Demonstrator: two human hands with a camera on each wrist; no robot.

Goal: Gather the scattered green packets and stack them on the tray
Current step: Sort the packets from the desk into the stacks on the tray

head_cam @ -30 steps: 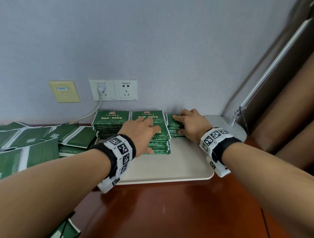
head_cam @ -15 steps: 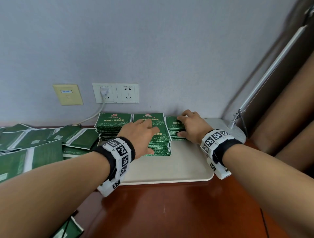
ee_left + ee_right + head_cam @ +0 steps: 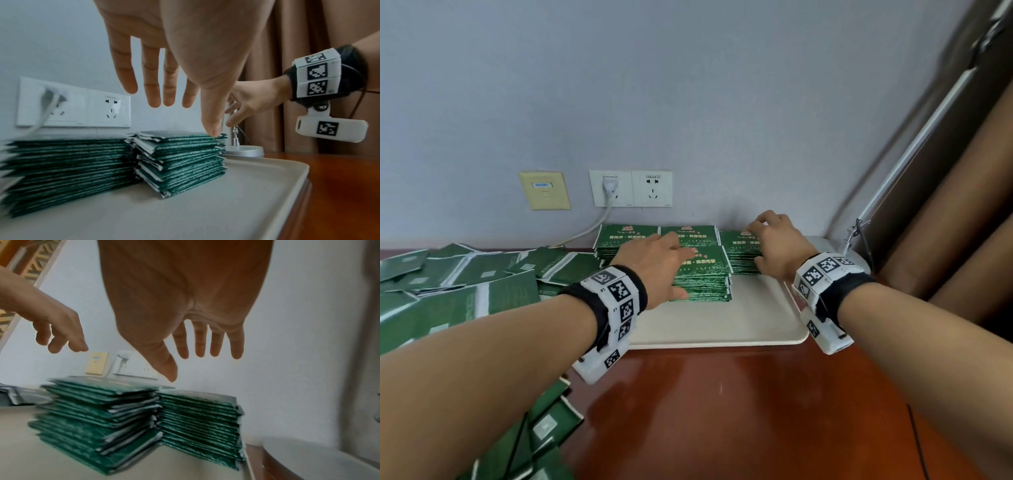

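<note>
Several stacks of green packets stand at the back of the cream tray (image 3: 722, 322): a left stack (image 3: 626, 240), a middle stack (image 3: 705, 281) and a right stack (image 3: 739, 253). My left hand (image 3: 671, 260) hovers over the middle stack (image 3: 180, 162) with straight, spread fingers; only the thumb tip touches its top packet. My right hand (image 3: 770, 240) hangs open just above the right stack (image 3: 201, 423), fingers spread, touching nothing. Scattered green packets (image 3: 465, 284) lie on the table left of the tray.
More loose packets (image 3: 534, 438) lie at the near left table edge. A lamp base (image 3: 835, 250) and its slanted arm (image 3: 914, 144) stand right of the tray, with a brown curtain (image 3: 979, 205) behind. Wall sockets (image 3: 630, 188) hold a plugged cable.
Both hands have lifted off the stacks they were pressing. The left palm has risen so only its thumb touches; the right hand has let go of the right stack.
</note>
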